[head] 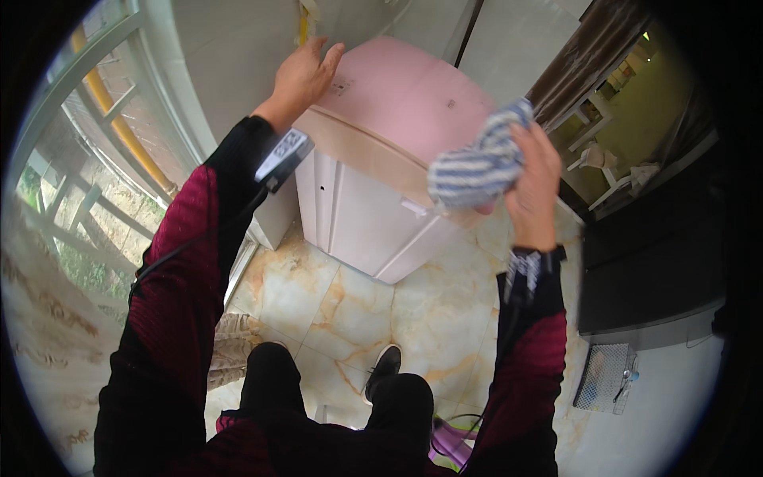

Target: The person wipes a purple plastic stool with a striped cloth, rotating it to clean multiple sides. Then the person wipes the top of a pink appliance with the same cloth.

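A blue-and-white striped cloth point(477, 161), bunched up and blurred, is gripped in my right hand point(534, 179). It hangs over the right front edge of a large pale box-like unit point(369, 214) with a rounded pink lid point(411, 89). A beige band runs below the lid, and small marks show on the pink surface. My left hand point(304, 74) is at the lid's far left side, holding nothing, thumb apart from the fingers. Whether it touches the lid I cannot tell. A small device point(285, 158) is strapped at my left wrist.
A barred window point(107, 119) and a patterned curtain point(53, 346) are on the left. Marble-look tiles point(357, 304) cover the floor. To the right are a large black panel point(650, 256), a mesh basket point(602, 378) with utensils, and a brown curtain point(584, 59). A purple item point(450, 444) lies near my leg.
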{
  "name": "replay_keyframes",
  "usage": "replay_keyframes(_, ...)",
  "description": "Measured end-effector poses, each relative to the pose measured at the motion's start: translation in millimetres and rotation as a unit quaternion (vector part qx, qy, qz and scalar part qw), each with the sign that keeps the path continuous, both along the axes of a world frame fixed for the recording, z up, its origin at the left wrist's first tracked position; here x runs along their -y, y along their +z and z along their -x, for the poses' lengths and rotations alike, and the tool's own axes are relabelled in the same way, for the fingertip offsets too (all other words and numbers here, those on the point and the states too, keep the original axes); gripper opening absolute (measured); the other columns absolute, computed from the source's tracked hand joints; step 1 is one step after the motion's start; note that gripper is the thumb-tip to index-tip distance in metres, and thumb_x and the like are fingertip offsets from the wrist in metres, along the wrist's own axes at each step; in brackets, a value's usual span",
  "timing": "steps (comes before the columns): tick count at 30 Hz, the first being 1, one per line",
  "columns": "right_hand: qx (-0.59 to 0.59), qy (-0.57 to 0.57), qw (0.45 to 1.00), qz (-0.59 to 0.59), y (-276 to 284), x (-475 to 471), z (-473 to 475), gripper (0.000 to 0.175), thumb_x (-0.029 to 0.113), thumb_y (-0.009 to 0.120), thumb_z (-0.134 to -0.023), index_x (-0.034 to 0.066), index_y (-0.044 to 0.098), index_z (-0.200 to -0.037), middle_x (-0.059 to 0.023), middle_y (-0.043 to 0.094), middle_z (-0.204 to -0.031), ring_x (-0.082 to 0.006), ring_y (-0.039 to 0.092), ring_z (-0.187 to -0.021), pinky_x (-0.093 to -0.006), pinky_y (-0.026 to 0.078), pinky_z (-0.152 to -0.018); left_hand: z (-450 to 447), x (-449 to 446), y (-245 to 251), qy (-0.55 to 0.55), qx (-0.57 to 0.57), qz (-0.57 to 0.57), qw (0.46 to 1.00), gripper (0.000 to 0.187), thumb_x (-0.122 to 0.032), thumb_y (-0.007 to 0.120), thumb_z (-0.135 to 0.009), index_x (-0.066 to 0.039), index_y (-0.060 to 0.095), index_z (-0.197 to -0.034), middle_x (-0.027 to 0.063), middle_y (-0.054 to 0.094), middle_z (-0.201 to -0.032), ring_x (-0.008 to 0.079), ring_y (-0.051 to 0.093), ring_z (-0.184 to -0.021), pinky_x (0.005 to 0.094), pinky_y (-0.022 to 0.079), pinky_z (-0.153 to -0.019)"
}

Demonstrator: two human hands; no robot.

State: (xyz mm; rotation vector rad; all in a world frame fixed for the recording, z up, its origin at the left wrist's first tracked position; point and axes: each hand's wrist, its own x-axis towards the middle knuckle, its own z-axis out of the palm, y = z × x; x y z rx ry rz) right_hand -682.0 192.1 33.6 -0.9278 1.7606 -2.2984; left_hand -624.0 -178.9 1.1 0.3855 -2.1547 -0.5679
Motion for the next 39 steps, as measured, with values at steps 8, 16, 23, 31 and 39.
replay_keyframes(8, -0.432, -0.106, 0.816, -0.37, -65.5, 77.4, 32.8, 0.05, 0.042, 0.079, -0.089, 0.0068, 0.077, -0.125, -0.0157, 0.062, -0.142, -0.0401, 0.053, -0.135, -0.0542, 0.038, -0.113, 53.4, -1.1, -34.2, 0.08, 0.31, 0.027, 0.947, 0.091, -0.073, 0.05, -0.102, -0.006, 0.041, -0.163, 0.0315, 0.06, -0.145, 0.0495, 0.062, -0.13, 0.0564, 0.052, -0.108)
replay_keyframes(16, -0.412, -0.13, 0.78, -0.454, -64.1, 51.5, 136.6, 0.049, 0.036, 0.073, -0.097, 0.0039, 0.071, -0.134, -0.0203, 0.061, -0.148, -0.0418, 0.055, -0.137, -0.0509, 0.044, -0.113, 41.9, -13.9, -15.2, 0.077, 0.331, 0.02, 0.94, 0.083, -0.065, 0.055, -0.103, -0.007, 0.041, -0.16, 0.0293, 0.058, -0.143, 0.0476, 0.06, -0.13, 0.0593, 0.051, -0.104)
replay_keyframes(23, -0.329, -0.191, 0.777, -0.502, -92.0, 73.3, 203.4, 0.05, 0.041, 0.072, -0.097, 0.008, 0.071, -0.135, -0.0183, 0.058, -0.151, -0.0417, 0.049, -0.143, -0.0574, 0.041, -0.114, 30.3, -8.0, -35.7, 0.096, 0.344, 0.01, 0.934, 0.084, -0.062, 0.055, -0.103, -0.011, 0.036, -0.166, 0.0273, 0.056, -0.145, 0.0462, 0.058, -0.131, 0.0587, 0.047, -0.108)
replay_keyframes(31, -0.464, -0.009, 0.779, -0.422, -71.8, 76.2, 60.9, 0.053, 0.043, 0.072, -0.093, 0.0119, 0.07, -0.136, -0.0142, 0.057, -0.155, -0.0366, 0.043, -0.151, -0.0598, 0.03, -0.125, 26.9, -6.2, -42.6, 0.102, 0.329, -0.012, 0.939, 0.076, -0.057, 0.056, -0.103, -0.014, 0.04, -0.164, 0.0211, 0.057, -0.145, 0.0426, 0.057, -0.133, 0.0584, 0.048, -0.106)
replay_keyframes(39, -0.468, 0.023, 0.791, -0.394, -74.2, 87.2, 150.6, 0.048, 0.037, 0.07, -0.094, 0.0152, 0.071, -0.136, -0.013, 0.06, -0.149, -0.034, 0.048, -0.147, -0.0585, 0.033, -0.124, 26.6, -6.6, -44.2, 0.112, 0.336, 0.014, 0.935, 0.072, -0.054, 0.055, -0.105, -0.013, 0.041, -0.163, 0.0184, 0.058, -0.145, 0.0409, 0.058, -0.13, 0.0569, 0.051, -0.102)
